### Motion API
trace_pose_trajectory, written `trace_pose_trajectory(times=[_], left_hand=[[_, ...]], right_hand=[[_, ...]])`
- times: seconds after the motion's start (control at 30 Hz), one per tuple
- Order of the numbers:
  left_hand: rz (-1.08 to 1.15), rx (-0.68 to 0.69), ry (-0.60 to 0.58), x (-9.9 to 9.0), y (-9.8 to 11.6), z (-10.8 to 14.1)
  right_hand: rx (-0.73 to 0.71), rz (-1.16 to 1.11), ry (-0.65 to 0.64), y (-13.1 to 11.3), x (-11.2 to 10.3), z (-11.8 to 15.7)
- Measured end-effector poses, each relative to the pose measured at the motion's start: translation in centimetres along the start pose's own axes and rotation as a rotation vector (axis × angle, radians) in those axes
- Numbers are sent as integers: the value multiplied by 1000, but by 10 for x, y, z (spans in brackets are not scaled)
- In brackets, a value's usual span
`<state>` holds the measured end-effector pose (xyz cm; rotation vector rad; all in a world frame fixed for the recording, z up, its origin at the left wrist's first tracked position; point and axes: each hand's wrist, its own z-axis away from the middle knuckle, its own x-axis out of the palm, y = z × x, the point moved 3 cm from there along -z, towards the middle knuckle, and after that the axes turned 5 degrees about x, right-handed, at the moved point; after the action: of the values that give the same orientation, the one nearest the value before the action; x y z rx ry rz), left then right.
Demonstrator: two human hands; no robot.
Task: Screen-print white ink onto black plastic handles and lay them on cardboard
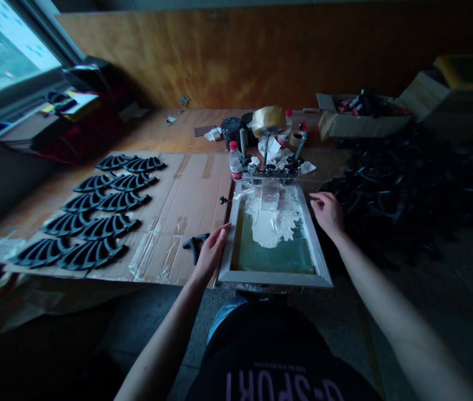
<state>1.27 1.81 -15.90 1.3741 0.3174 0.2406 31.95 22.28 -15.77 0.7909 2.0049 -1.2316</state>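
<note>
– In the head view, where's your frame (276,277)?
– Twelve o'clock, white paste (272,225) on its mesh (265,259). Your left hand (212,250) is at its nine o'clock edge; whether clamped, I can't tell.
– Your right hand (329,213)?
– At the frame's two o'clock, fingers curled; whether they meet, I can't tell.

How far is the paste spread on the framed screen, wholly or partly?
Partly: the white paste lies in a ragged patch toward the far end; green surface shows nearer the person.
</note>
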Motion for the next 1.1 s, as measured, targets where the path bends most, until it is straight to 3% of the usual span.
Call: trace_pose_trajectory(times=[0.1,0.17,0.23,0.33,0.43,0.53,0.6,0.7,0.77,0.9,1.0,1.1], left_hand=[[-87,-50,17,5,-46,0],[-179,-64,16,7,-65,-4],[-242,-71,-2,8,-76,-8],[-251,-77,-29,7,-83,-12],[-240,-71,-12,7,-86,-12],[-231,-75,2,9,-86,-11],[-232,-83,6,9,-82,-10],[-215,-104,10,9,-73,-8],[-166,-120,2,10,-68,-6],[-78,-126,-14,10,-64,-5],[-53,-112,-38,6,-57,-4],[-37,-64,-35,1,-32,0]], right_hand=[[-165,14,-9,-54,14,-15],[-248,91,-119,-88,32,-19],[-271,167,-272,-105,49,-13],[-350,216,-437,-104,58,15],[-601,183,-516,-94,45,48],[-784,111,-640,-92,29,60],[-767,96,-647,-96,24,56],[-652,118,-471,-100,26,53],[-660,115,-404,-99,28,62],[-693,25,-469,-97,30,67],[-530,-59,-416,-104,32,30],[-341,-51,-299,-105,29,-25]])
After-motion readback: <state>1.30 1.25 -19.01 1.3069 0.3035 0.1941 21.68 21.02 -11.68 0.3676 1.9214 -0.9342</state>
